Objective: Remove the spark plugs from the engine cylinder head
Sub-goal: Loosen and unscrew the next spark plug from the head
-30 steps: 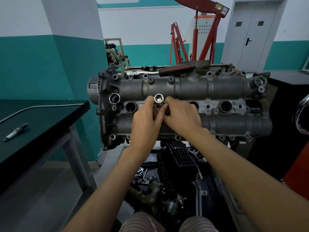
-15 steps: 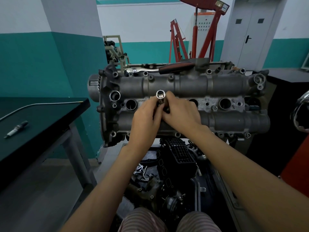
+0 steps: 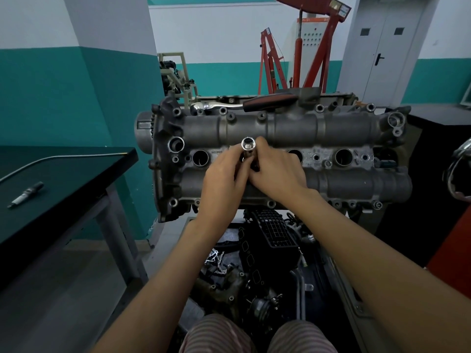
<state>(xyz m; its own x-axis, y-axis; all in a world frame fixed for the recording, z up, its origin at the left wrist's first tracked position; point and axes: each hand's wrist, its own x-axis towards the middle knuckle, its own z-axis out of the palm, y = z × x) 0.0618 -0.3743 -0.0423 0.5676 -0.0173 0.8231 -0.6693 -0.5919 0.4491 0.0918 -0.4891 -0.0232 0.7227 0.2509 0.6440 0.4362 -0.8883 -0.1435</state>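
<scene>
Rising further out of the second plug well, the spark plug socket [image 3: 248, 147] is pinched by both the left hand [image 3: 224, 183] and right hand [image 3: 276, 171] on the cylinder head [image 3: 356, 128]; extraction appears underway, the plug itself hidden.

- Left hand [image 3: 224, 182] is bare: no glove, ring or watch shows on it
- Right hand [image 3: 277, 171] is bare too, with nothing worn on the fingers or at the wrist
- Both forearms are uncovered from the wrist back to the lower edge of the head view; no sleeve reaches into the picture
- The striped trousers [image 3: 257, 335] cover both knees at the bottom edge, in a thin fabric with narrow stripes, pale alternating with a muted reddish brown
- The stripes run across each knee, and a dark gap separates the two legs
</scene>
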